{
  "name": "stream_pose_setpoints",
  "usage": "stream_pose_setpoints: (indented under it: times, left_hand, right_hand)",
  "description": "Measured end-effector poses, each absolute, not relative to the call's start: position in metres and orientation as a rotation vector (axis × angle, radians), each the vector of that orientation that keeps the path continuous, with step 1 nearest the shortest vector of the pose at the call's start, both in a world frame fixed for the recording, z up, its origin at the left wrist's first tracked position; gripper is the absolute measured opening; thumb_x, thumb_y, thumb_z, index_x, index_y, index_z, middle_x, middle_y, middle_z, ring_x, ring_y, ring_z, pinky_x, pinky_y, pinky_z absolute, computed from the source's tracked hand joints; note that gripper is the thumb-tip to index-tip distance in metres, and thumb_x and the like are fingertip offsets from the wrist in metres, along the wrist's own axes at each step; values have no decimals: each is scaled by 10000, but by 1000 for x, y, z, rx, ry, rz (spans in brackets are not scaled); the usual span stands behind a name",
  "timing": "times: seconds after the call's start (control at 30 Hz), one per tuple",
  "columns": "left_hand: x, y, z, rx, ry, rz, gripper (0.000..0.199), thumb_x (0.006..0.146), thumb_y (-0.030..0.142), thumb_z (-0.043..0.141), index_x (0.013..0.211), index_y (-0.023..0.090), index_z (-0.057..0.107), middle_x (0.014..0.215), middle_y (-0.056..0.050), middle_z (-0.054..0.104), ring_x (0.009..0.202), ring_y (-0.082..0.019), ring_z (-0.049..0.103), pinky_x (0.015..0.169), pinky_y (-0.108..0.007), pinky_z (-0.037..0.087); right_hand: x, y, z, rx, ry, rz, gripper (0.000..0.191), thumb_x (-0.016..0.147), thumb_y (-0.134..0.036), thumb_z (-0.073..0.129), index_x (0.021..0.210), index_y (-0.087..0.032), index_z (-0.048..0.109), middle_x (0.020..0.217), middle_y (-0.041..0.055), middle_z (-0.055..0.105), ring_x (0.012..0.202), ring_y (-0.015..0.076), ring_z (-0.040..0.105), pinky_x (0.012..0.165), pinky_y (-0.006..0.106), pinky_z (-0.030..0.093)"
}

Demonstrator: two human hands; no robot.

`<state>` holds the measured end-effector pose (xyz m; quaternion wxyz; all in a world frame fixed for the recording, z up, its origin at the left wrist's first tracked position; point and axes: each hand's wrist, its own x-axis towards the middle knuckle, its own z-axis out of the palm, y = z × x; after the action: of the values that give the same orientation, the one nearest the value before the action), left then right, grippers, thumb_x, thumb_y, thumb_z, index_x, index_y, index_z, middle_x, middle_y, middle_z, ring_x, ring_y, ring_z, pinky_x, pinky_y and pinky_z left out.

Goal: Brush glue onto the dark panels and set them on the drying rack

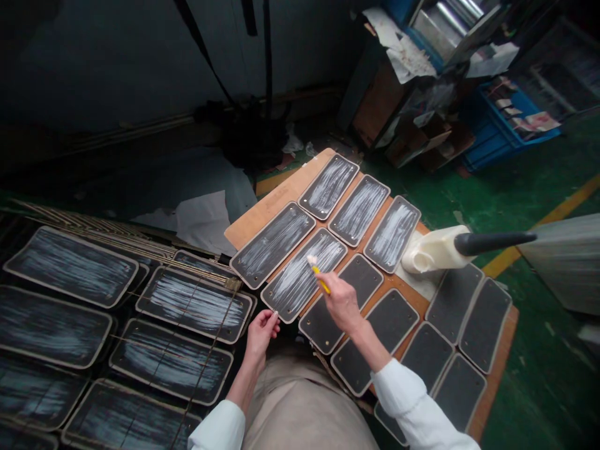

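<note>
One panel in work [300, 281], dark with a pale border and white streaks, lying flat on the brown desk [262, 215] at the centre of the frame.

One yellow-handled brush [323, 282], its pale bristles on or just above the panel's upper half.

Right hand [344, 303], right of centre: grip closed around the brush handle.

Left hand [262, 334], below centre: thumb and forefinger drawn together at the panel's lower-left corner; cannot tell whether the grip pinches the edge or merely touches it.

Four further streaked panels [392, 233], above and left of the panel in work.

Several plain panels [375, 342], no streaks visible, centre right to lower right.

One white container [435, 250] with a dark rod-like part [494, 242] pointing right, set close among panels; contents not legible.

One rack [229, 283] bearing streaked panels [192, 306], lower left.

Hazards, as judged: a loose left grip could let the panel slide under the brush; an overlong stroke could mark the pale border or neighbouring panel, given the narrow gaps; the right sleeve [398, 387], low over plain panels, could shift one; a knock to the projecting rod could upset the container.
</note>
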<state>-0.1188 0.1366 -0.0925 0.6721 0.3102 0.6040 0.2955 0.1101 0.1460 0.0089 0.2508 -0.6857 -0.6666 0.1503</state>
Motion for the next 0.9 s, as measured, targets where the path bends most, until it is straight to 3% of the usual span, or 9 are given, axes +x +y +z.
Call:
stream_pose_setpoints:
  times: [0.1, 0.2, 0.33, 0.5, 0.73, 0.9]
  left_hand:
    - [-117, 136, -93, 658, 1361, 654, 364, 695, 471, 716, 811, 150, 592, 678, 3, 619, 539, -70, 539, 448, -154, 383]
    - [-115, 134, -91, 598, 1354, 665, 387, 679, 471, 734, 828, 146, 587, 678, 4, 615, 536, -67, 543, 447, -150, 391]
    - [-110, 125, -88, 542, 1347, 656, 416, 676, 506, 727, 825, 145, 584, 671, 7, 613, 529, -64, 549, 445, -150, 398]
    - [-103, 104, -90, 599, 1318, 514, 433, 674, 513, 729, 842, 143, 579, 691, -5, 634, 520, -66, 559, 434, -152, 382]
    - [-101, 109, -86, 642, 1385, 640, 473, 675, 572, 690, 862, 150, 589, 707, -3, 625, 540, -77, 574, 453, -166, 397]
    - [-106, 122, -85, 668, 1360, 709, 464, 656, 556, 709, 840, 147, 588, 694, 0, 625, 529, -73, 560, 451, -167, 390]
  right_hand:
    - [80, 100, 22, -1756, -1723, 794, 207, 971, -241, 438, 1110, -220, 590, 974, 50, 644, 849, 160, 622, 762, 276, 490]
    - [78, 66, 32, -1718, -1458, 967, 190, 967, -271, 452, 1087, -239, 596, 985, 32, 643, 869, 160, 641, 770, 281, 516]
    - [126, 45, 32, -1809, -1188, 773, 212, 954, -314, 472, 1088, -225, 609, 994, 47, 642, 802, 176, 669, 718, 310, 548]
    - [180, 36, 33, -1945, -1179, 446, 208, 935, -318, 512, 1094, -230, 614, 1009, 58, 649, 887, 205, 656, 806, 358, 527]
    - [132, 78, 35, -1765, -1585, 474, 241, 969, -253, 443, 1161, -236, 588, 982, 52, 638, 870, 159, 629, 761, 270, 494]
    - [100, 126, 15, -1798, -1888, 309, 258, 962, -183, 447, 1161, -242, 599, 945, 49, 628, 812, 152, 603, 715, 243, 441]
